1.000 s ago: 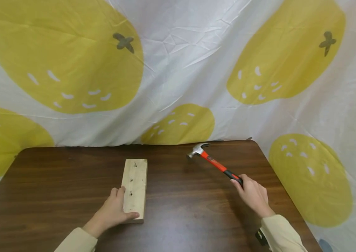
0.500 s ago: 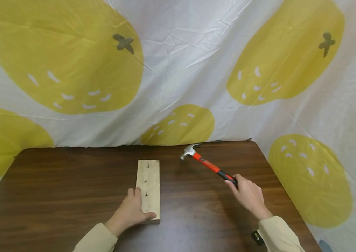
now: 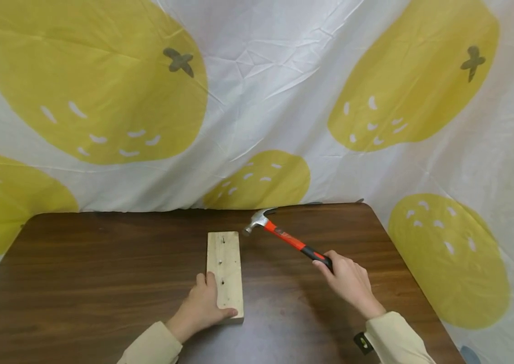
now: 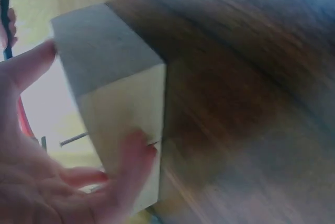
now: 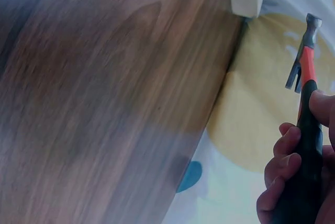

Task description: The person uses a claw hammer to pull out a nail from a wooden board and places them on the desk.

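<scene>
A pale wooden block point(image 3: 235, 275) lies lengthwise on the brown table, with several nails point(image 3: 223, 240) standing in a row along its top. My left hand point(image 3: 198, 308) grips the block's near end, fingers along its left side and thumb across the near top edge. In the left wrist view, a nail point(image 4: 73, 139) juts from the block's top face point(image 4: 94, 145). My right hand point(image 3: 349, 283) holds a claw hammer point(image 3: 284, 236) by its black and red handle. The steel head point(image 3: 257, 221) is raised just right of the block's far end, claw pointing away.
The dark wood-grain table point(image 3: 102, 268) carries the block. A white cloth point(image 3: 257, 101) with large yellow fruit prints hangs behind the table's back edge and along its right side. A dark strap with a small device point(image 3: 363, 343) shows at the right sleeve.
My left hand has slid the wooden block to the right across the table, and the block has straightened slightly. My right hand has moved left with the hammer, bringing its head closer to the block.
</scene>
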A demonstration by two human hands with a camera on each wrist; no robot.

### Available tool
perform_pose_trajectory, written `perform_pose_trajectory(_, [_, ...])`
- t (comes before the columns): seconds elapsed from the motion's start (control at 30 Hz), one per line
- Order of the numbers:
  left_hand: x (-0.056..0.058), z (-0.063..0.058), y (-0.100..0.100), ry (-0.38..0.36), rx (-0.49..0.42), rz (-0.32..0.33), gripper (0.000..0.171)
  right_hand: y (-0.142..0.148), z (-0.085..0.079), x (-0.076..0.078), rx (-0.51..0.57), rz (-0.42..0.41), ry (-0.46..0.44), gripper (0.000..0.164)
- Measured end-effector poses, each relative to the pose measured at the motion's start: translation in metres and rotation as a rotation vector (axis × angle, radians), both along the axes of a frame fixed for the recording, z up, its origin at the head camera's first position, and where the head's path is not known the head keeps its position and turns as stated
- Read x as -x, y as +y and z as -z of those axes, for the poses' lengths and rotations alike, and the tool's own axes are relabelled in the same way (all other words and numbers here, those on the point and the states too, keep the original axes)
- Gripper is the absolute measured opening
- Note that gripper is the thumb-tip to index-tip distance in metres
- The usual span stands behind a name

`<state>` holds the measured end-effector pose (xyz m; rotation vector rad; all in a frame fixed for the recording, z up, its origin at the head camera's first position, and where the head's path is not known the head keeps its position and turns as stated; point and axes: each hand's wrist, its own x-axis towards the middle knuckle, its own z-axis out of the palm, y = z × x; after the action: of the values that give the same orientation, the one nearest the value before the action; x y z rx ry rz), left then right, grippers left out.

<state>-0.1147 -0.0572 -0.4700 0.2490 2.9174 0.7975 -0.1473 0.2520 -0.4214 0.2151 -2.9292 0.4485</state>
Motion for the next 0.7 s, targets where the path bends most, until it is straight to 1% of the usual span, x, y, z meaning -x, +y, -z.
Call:
perform_pose_trajectory(0.03, [0.000, -0.003, -0.001, 0.007, 0.030, 0.004, 0.095, -0.002, -0.001, -0.001, 0.000, -0.002, 0.001, 0.029])
perform_pose_trajectory(0.07, [0.000, -0.006, -0.002, 0.033, 0.064, 0.010, 0.093, -0.004, -0.003, -0.002, -0.001, -0.004, 0.001, 0.028])
perform_pose_trajectory(0.1, [0.001, -0.011, -0.002, 0.076, 0.098, 0.018, 0.091, -0.006, -0.004, -0.003, -0.002, -0.007, 0.002, 0.028])
perform_pose_trajectory(0.13, [0.002, -0.016, -0.003, 0.142, 0.127, 0.029, 0.090, -0.008, -0.006, -0.004, -0.004, -0.010, 0.004, 0.027])
perform_pose_trajectory(0.17, [0.004, -0.022, -0.003, 0.224, 0.143, 0.042, 0.088, -0.011, -0.008, -0.005, -0.008, -0.014, 0.007, 0.026])
perform_pose_trajectory(0.23, [0.009, -0.033, -0.001, 0.421, 0.133, 0.084, 0.083, -0.016, -0.014, -0.008, -0.017, -0.023, 0.018, 0.026])
perform_pose_trajectory(0.3, [0.014, -0.044, 0.004, 0.620, 0.107, 0.159, 0.076, -0.023, -0.020, -0.012, -0.032, -0.033, 0.034, 0.025])
perform_pose_trajectory(0.33, [0.017, -0.048, 0.008, 0.702, 0.088, 0.202, 0.073, -0.026, -0.023, -0.015, -0.040, -0.046, 0.043, 0.025])
perform_pose_trajectory(0.4, [0.020, -0.053, 0.015, 0.821, 0.058, 0.291, 0.067, -0.034, -0.029, -0.020, -0.062, -0.075, 0.062, 0.026])
perform_pose_trajectory(0.47, [0.022, -0.054, 0.022, 0.890, 0.053, 0.356, 0.063, -0.042, -0.034, -0.025, -0.092, -0.110, 0.082, 0.027])
perform_pose_trajectory(0.53, [0.022, -0.052, 0.029, 0.914, 0.065, 0.394, 0.060, -0.048, -0.038, -0.030, -0.127, -0.150, 0.109, 0.027])
perform_pose_trajectory(0.6, [0.022, -0.050, 0.035, 0.905, 0.087, 0.417, 0.056, -0.053, -0.042, -0.034, -0.171, -0.182, 0.143, 0.028])
perform_pose_trajectory(0.7, [0.020, -0.047, 0.040, 0.866, 0.131, 0.442, 0.050, -0.059, -0.046, -0.040, -0.225, -0.229, 0.180, 0.029])
